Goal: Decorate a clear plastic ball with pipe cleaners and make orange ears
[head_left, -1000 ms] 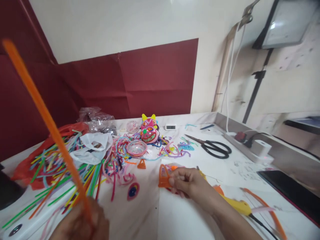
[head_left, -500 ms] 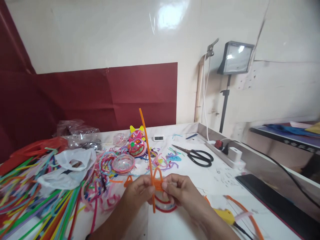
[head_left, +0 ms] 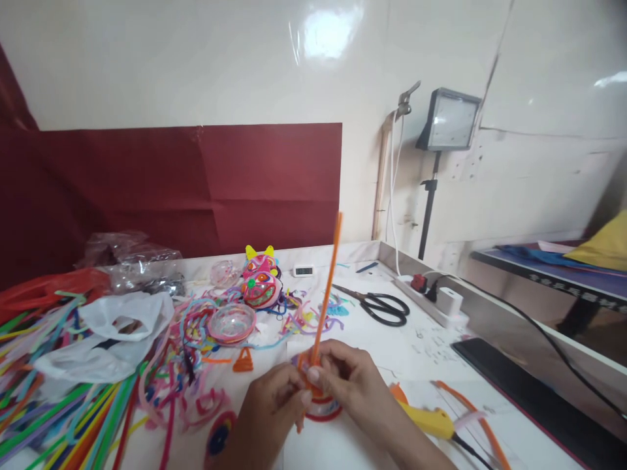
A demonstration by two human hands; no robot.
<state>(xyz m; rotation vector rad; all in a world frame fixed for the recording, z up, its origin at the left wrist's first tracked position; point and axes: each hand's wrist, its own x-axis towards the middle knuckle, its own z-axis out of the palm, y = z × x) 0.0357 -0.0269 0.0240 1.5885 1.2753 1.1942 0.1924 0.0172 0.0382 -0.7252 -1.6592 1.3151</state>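
Note:
An orange pipe cleaner [head_left: 327, 287] rises nearly upright from between my two hands, leaning a little to the right. My left hand [head_left: 274, 408] pinches its lower part, and a short end pokes out below the fingers. Thumb and fingers of my right hand [head_left: 345, 378] close on the pipe cleaner just above, where it is bent into a small orange shape. Behind the hands lies a clear round piece with a red rim [head_left: 326, 412], partly covered by them. A small orange bent triangle [head_left: 243, 360] rests on the table to the left.
Bundles of coloured pipe cleaners [head_left: 93, 418] and white plastic bags [head_left: 105, 336] fill the left. Decorated balls [head_left: 262, 289] and a clear bowl [head_left: 232, 323] stand behind. Black-handled scissors [head_left: 385, 308], a yellow glue gun [head_left: 431, 420], a power strip [head_left: 443, 313] and a black mat [head_left: 533, 405] lie right.
The long orange pipe cleaner has swung from leaning left to leaning right. My hands have come closer together, and the small orange loop no longer sticks up. The camera view has shifted slightly.

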